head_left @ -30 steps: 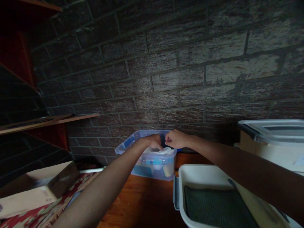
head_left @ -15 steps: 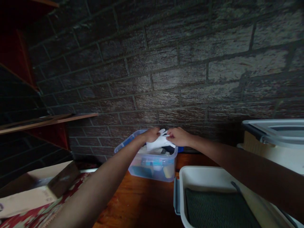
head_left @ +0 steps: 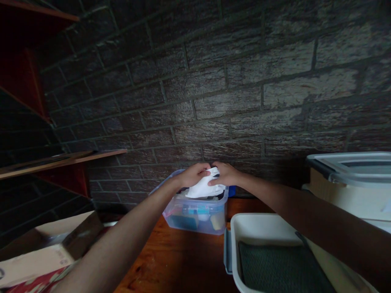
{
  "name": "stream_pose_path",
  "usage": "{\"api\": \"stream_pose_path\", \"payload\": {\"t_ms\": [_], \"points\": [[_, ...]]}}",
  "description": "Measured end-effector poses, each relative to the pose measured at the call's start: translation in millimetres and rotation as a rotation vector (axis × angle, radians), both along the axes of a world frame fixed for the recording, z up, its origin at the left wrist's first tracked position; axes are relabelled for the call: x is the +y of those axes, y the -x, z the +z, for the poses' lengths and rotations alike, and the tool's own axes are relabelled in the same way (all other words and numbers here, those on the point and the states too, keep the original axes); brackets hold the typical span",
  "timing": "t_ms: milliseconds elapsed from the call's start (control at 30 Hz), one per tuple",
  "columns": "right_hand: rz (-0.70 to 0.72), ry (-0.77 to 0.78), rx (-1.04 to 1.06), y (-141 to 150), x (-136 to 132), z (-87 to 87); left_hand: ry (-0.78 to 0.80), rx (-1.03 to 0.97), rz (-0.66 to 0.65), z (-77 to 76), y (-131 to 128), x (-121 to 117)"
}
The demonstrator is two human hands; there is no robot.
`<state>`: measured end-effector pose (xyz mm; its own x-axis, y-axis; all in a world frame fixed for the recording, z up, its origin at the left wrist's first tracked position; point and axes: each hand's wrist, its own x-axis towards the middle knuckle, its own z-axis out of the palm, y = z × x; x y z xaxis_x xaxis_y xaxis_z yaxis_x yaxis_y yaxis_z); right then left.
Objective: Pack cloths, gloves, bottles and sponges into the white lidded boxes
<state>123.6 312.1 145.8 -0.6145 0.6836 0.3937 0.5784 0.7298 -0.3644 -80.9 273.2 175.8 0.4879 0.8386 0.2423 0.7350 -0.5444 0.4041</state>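
A white, soft-looking pouch or folded cloth (head_left: 200, 187) is held over the clear plastic box (head_left: 195, 205); its exact kind I cannot make out. My left hand (head_left: 194, 174) grips its upper left part, fingers partly hidden behind it. On the other side my right hand (head_left: 225, 174) is closed on its upper right edge, thumb in front. Through the box's wall show a blue-green item (head_left: 183, 221) and a yellowish item (head_left: 217, 221). Other contents lie under the white thing, mostly covered.
A white bin (head_left: 259, 221) holding a dark green textured cloth (head_left: 275, 264) stands front right on the wooden surface (head_left: 171, 260). Behind it sits a lidded container (head_left: 351, 191). An open cardboard box (head_left: 39, 256) is at left, below a wall shelf (head_left: 100, 154). A brick wall (head_left: 214, 101) rises behind.
Both hands were down in the box, then lifted the white thing from it. It now hangs lower and broader between my hands, which have come closer together.
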Motion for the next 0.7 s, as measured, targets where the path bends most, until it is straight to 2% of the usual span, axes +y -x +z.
{"api": "stream_pose_path", "payload": {"t_ms": [133, 400, 533, 700], "points": [[0.023, 0.042, -0.098, 3, 2, 1.2, 0.041, -0.053, 0.007, -2.2, 5, -7], [-0.06, 0.067, -0.112, -6, 3, 7.0, 0.128, -0.271, 0.073, -10.1, 32, -9], [-0.072, 0.09, -0.095, -2, 5, 3.7, 0.117, -0.429, 0.111, -7.6, 31, -3], [-0.009, 0.098, -0.016, 0, 1, -0.2, 0.077, -0.541, 0.145, -8.5, 23, -3]]}}
